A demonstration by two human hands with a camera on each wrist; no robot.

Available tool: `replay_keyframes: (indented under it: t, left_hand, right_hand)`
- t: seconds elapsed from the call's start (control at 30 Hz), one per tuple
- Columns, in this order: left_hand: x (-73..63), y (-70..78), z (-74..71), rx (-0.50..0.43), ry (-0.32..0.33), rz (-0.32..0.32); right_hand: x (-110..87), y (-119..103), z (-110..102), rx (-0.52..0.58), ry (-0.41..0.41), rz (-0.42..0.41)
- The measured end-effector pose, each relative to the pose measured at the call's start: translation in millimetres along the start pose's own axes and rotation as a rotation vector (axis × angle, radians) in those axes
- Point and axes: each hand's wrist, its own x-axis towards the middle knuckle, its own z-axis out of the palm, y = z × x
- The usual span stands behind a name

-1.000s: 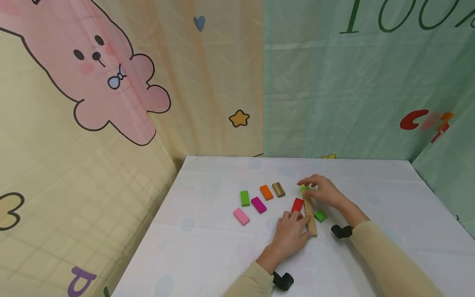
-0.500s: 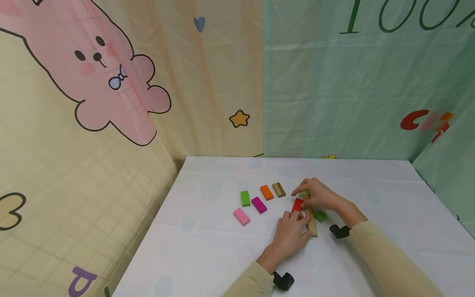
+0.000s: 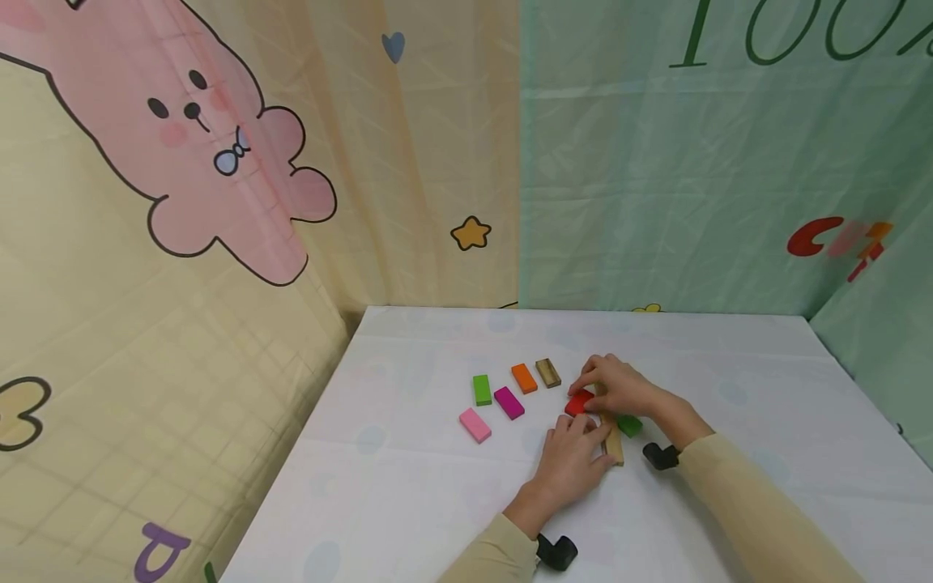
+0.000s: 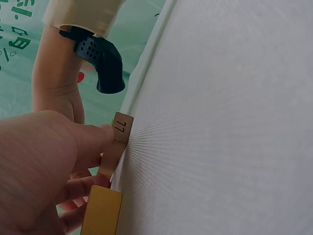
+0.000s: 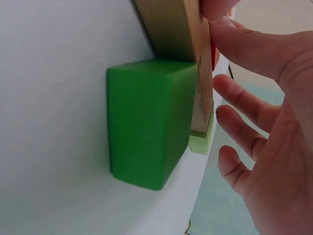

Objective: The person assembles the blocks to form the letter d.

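Two printed cloth backdrops close off the scene, a yellow one with a pink bear [image 3: 219,154] on the left and a pale green one [image 3: 692,178] behind and to the right. Below them a table under a white cloth [image 3: 437,486] fills the lower view. Near its middle lies a long wooden strip [image 3: 614,445], running away from the person, with a dark green block [image 3: 630,424] touching its right side and a light green block [image 5: 201,142] under its far end. The left hand [image 3: 572,461] rests on the strip's near end, thumb pressed against its side, fingers curled loosely over it. The right hand [image 3: 619,387] reaches across the strip's far end and pinches a red block [image 3: 579,402] just left of the strip, between thumb and fingertips. Further left, well apart from both hands, sit a brown block [image 3: 547,372], an orange block [image 3: 523,378], a magenta block [image 3: 508,402], another green block [image 3: 481,389] and a pink block [image 3: 475,425].
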Motion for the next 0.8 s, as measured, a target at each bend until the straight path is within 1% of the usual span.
replay_keyframes:
  t: [0.17,0.3,0.43,0.6,0.8]
  left_hand:
    - [0.1,0.1,-0.3,-0.003,0.004,-0.004]
    - [0.3,0.0,-0.1,0.002,0.005,-0.006]
    - [-1.1,-0.2,-0.6,-0.005,0.004,-0.003]
    - [-2.1,-0.9,0.2,-0.006,0.009,0.003]
    - [-1.1,-1.1,0.7,-0.011,0.001,0.002]
  right_hand:
    - [3.8,-1,5,-0.063,0.009,-0.026]
    - [6.8,-1,8,-0.068,0.020,-0.025]
    - [10.3,1,9,-0.051,0.020,-0.022]
    - [13.7,0,11,-0.030,0.035,-0.037]
    - [14.2,-2,12,0.037,0.063,0.022]
